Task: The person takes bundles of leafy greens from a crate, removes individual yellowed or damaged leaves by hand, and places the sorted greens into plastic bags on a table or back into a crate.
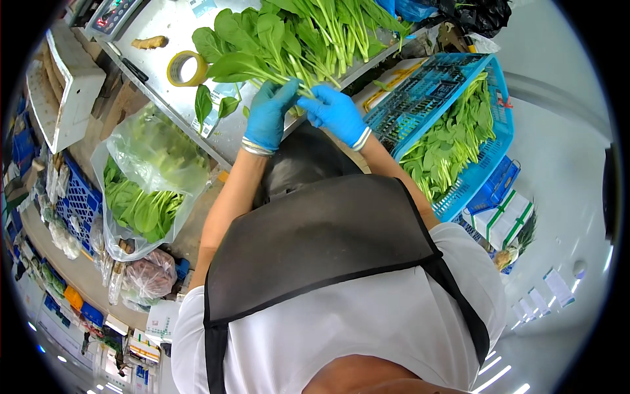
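My left hand (268, 117), in a blue glove, is closed around the stems of a few leafy greens (237, 67) at the metal table's near edge. Their broad leaves point left and away from me. My right hand (338, 117), gloved alike, pinches at the stem ends just beside the left; its fingertips partly hide what they grip. Right behind both hands spreads a large pile of the same greens (328, 29), with pale stems toward me. Loose leaves (205, 105) hang by the table edge, left of my left hand.
On the metal table (149, 69) lie a tape roll (186, 68), a ginger-like root (149, 43) and a black pen-like object (134, 69), with a scale (113, 18) behind. A plastic bag of greens (147, 207) stands at left, a blue crate of greens (504, 121) at right.
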The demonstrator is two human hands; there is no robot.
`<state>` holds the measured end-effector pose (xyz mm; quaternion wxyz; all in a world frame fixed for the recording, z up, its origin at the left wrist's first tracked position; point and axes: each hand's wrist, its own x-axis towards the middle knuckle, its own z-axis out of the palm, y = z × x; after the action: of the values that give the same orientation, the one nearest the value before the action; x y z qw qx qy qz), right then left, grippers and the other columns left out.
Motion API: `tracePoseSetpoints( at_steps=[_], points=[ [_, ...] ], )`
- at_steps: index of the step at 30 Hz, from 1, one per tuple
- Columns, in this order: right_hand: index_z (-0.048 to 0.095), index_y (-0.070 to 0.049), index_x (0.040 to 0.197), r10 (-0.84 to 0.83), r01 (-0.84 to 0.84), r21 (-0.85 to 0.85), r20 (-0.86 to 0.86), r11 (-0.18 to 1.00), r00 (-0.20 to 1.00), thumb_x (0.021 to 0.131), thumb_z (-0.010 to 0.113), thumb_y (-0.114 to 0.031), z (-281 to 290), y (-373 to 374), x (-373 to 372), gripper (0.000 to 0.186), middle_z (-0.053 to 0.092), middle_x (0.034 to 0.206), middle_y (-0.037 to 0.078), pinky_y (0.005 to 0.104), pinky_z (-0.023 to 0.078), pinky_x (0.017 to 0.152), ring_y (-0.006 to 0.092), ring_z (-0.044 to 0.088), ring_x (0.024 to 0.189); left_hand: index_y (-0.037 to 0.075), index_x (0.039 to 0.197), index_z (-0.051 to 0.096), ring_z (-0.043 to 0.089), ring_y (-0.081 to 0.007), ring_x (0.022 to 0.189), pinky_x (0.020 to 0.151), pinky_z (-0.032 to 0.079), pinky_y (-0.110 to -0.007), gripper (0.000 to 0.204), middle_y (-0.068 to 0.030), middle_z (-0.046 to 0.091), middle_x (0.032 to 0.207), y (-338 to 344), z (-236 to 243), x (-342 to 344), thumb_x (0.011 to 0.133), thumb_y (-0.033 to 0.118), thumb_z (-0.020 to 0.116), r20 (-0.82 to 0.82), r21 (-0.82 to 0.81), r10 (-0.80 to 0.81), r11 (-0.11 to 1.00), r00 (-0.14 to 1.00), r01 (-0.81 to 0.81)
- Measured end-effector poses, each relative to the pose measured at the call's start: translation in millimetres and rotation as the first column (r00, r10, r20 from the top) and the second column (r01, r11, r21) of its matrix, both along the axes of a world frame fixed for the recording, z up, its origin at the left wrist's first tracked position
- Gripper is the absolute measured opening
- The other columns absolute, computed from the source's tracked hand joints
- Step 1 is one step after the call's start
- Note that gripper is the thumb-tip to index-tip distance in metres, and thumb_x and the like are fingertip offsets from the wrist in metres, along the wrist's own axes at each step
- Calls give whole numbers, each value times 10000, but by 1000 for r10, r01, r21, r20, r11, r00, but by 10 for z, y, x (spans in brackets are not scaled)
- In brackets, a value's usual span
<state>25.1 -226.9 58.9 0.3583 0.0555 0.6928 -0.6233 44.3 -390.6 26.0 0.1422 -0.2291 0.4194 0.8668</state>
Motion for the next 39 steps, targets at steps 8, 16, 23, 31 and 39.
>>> tracePoseSetpoints(
  at_steps=[8,16,23,31,39],
  points=[
    [690,-41,958,177,-194,-34,-281,980,943,866,691,-184,83,114,19,169,636,761,93,301,482,634,170,584,642,20,1173,560,586,-244,1005,874,482,-374,267,-104,608,1101,-17,-173,261,980,203,538,-50,597,-57,799,997,76],
    [694,-52,936,-323,369,41,-399,928,858,953,575,-154,49,441,20,158,658,780,21,250,458,578,92,543,612,-18,1174,583,604,-191,1027,912,481,-311,315,-104,649,1119,-105,-13,425,924,167,632,-54,337,148,934,988,-121],
    [643,-48,1138,379,713,693,-692,108,615,899,643,-273,-462,1314,-400,329,654,1044,126,407,513,806,303,656,884,-37,1150,574,654,-247,967,828,528,-353,265,-141,657,1066,-546,-607,419,904,61,580,116,-30,102,995,988,-99],
    [475,-11,1351,234,-37,469,-369,882,899,800,698,-512,-772,222,-245,777,580,1254,235,385,453,983,322,592,1122,45,1248,542,589,-291,1058,947,466,-425,463,-100,616,1167,-120,-923,-25,935,380,609,321,89,130,982,938,-167],
    [504,79,1270,482,-342,467,-219,816,848,660,669,-712,-764,-200,-500,1013,572,1190,327,429,464,946,427,572,1108,45,1230,575,620,-170,956,776,498,-315,488,-64,651,1102,-105,-763,-102,878,358,701,106,-62,47,997,993,-41]
  ],
)
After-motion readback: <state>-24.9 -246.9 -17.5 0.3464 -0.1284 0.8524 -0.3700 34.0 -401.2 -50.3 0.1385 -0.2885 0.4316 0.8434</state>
